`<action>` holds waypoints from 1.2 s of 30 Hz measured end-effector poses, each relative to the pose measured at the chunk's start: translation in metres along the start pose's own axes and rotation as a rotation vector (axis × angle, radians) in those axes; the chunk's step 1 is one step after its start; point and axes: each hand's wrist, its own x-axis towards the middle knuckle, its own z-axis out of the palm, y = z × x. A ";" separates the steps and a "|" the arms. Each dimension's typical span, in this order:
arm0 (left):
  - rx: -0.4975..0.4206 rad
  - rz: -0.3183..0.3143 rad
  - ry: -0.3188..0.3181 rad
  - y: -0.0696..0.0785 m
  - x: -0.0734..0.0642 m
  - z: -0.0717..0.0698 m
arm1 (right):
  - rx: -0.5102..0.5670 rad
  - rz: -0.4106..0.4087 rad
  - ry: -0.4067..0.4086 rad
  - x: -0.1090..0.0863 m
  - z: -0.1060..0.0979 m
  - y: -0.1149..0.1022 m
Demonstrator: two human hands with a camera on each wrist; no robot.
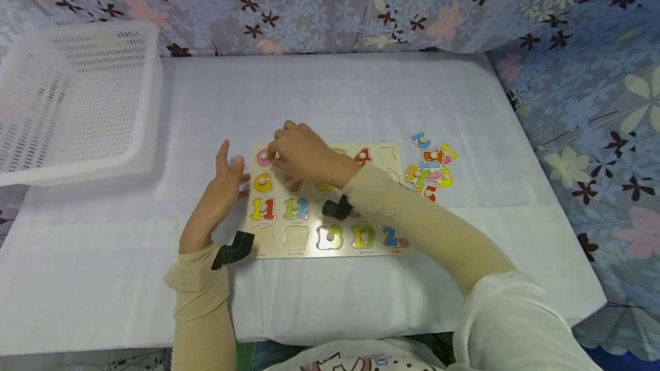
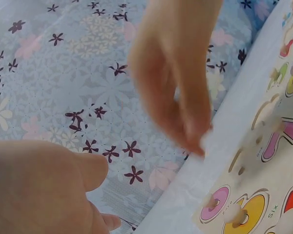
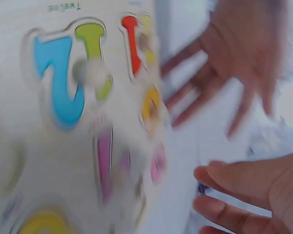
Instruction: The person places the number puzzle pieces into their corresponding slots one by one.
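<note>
A wooden number puzzle board (image 1: pixel 312 239) lies on the white table, with knobbed number pieces seated in many of its recesses. My right hand (image 1: pixel 304 152) is over the board's upper left, beside the pink zero (image 1: pixel 263 158). In the right wrist view its thumb and fingers (image 3: pixel 244 183) stand apart with nothing between them. At the board's left edge is my left hand (image 1: pixel 215 199), its fingers extended and holding nothing; the right wrist view shows them spread. Recesses without pieces include the seventeen recess (image 1: pixel 295 238). The right arm hides part of the board.
Loose, colourful number pieces (image 1: pixel 443 179) lie heaped right of the board, with a blue one (image 1: pixel 420 141) just above the heap. A white perforated basket (image 1: pixel 146 136) stands at the table's far left. Floral cloth (image 1: pixel 319 10) borders the table's back and right side.
</note>
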 end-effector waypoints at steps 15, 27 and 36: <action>0.029 -0.027 -0.014 0.002 -0.004 0.001 | 0.343 0.433 0.296 -0.193 -0.001 0.134; -0.003 -0.017 -0.018 0.000 -0.005 0.001 | 0.302 0.435 0.370 -0.234 0.018 0.150; 0.004 -0.040 -0.019 0.002 -0.003 0.003 | 0.142 0.352 0.246 -0.209 0.022 0.138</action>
